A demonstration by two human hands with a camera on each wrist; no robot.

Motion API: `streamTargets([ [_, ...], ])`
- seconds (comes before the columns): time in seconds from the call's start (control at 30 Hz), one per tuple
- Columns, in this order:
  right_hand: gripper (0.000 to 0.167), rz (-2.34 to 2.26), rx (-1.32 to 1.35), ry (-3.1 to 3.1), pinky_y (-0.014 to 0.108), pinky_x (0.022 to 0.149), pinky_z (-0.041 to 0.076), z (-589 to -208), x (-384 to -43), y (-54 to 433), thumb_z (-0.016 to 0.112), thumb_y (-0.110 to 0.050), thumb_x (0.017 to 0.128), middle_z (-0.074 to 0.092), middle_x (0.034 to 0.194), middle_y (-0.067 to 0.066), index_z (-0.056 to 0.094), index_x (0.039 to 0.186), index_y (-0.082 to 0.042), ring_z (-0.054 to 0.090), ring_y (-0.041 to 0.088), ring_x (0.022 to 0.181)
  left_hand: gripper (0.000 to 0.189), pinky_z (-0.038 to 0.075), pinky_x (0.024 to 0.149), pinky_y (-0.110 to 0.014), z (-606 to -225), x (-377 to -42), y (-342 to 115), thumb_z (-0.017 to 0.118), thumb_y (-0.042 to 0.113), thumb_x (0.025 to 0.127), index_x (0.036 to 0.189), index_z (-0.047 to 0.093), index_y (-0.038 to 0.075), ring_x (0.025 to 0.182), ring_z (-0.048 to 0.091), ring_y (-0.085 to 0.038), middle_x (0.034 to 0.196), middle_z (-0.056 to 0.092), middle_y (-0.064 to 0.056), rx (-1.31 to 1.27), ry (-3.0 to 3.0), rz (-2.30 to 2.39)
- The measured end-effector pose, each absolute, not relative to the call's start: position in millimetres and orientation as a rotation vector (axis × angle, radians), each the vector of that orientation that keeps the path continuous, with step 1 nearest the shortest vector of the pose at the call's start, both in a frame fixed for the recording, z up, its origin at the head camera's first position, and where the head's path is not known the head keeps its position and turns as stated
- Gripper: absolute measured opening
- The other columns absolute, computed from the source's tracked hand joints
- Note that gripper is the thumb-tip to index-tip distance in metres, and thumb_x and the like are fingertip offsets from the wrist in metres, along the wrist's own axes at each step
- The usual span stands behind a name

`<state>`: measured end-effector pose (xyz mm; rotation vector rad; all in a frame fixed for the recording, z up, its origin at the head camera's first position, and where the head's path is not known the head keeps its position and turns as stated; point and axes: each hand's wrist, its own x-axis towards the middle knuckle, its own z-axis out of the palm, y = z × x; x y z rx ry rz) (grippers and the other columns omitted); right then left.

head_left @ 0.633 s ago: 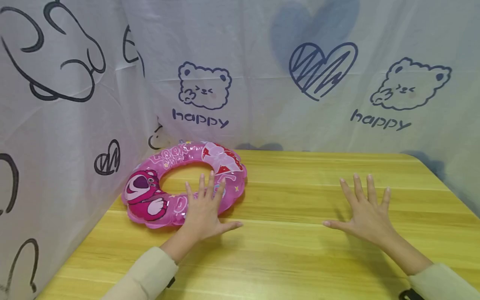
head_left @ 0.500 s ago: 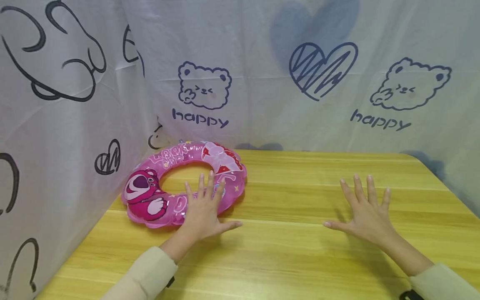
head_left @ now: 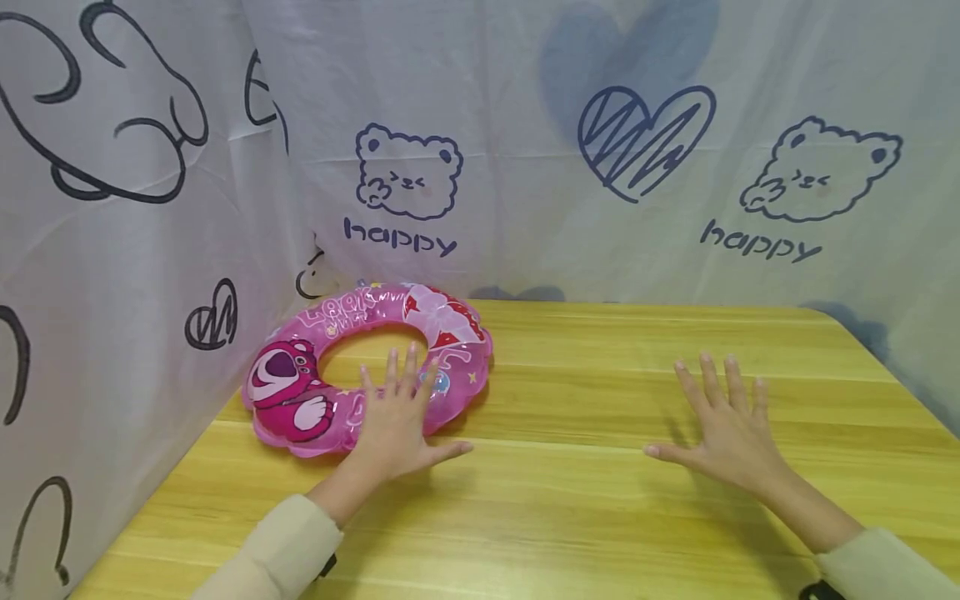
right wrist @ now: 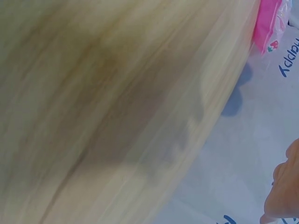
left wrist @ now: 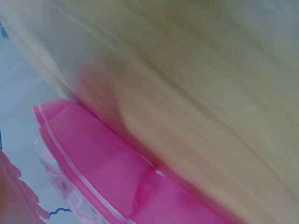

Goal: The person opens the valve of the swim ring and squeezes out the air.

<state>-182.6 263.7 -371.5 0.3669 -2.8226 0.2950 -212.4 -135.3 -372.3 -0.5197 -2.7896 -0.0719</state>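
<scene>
A pink inflatable swim ring (head_left: 457, 392) with a bear print lies flat at the left of the wooden table (head_left: 570, 517). My left hand (head_left: 393, 433), fingers spread, hovers over the ring's near side and hides part of it in the head view. The ring's pink side (left wrist: 93, 154) fills the lower left of the left wrist view, with an edge of the hand (left wrist: 16, 196) beside it. Well to the right, my right hand (head_left: 731, 442) is spread above the tabletop, holding nothing. Part of that hand (right wrist: 285, 186) shows at the lower right of the right wrist view.
A white curtain (head_left: 517, 208) with printed bears, hearts and lettering hangs behind the table. Another printed curtain (head_left: 150, 275) runs along the left side, close to the ring. The table's right edge (head_left: 892, 367) slants toward the front.
My left hand has shifted slightly left, uncovering more of the ring's right side. The right hand has moved a little left and its fingertips sit slightly lower. The ring stays in place.
</scene>
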Motion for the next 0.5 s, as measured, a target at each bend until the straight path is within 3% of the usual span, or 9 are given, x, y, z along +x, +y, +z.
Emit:
streamTargets([
  [0.2,0.112,0.319,0.425,-2.829,0.056,0.107,-0.023,-375,-184,254,0.062,-0.067,0.071,-0.007,0.154,0.02,0.003,0.151,-0.014,-0.021,0.037,0.14,0.11,-0.003,0.107,-0.069,-374,-213,-148,0.05,0.079,0.07,0.151,0.009,0.016,0.142,-0.001,-0.043,0.157,-0.001,-0.017,-0.489,-2.833,-0.083],
  [0.5,0.109,0.378,0.513,-2.857,0.055,0.11,-0.02,-379,-189,236,0.061,-0.066,0.073,-0.003,0.154,0.022,0.007,0.15,-0.011,-0.017,0.037,0.141,0.106,0.001,0.107,-0.07,-377,-213,-166,0.05,0.079,0.07,0.15,0.015,0.018,0.142,0.004,-0.044,0.156,0.006,-0.02,-0.448,-2.824,-0.055],
])
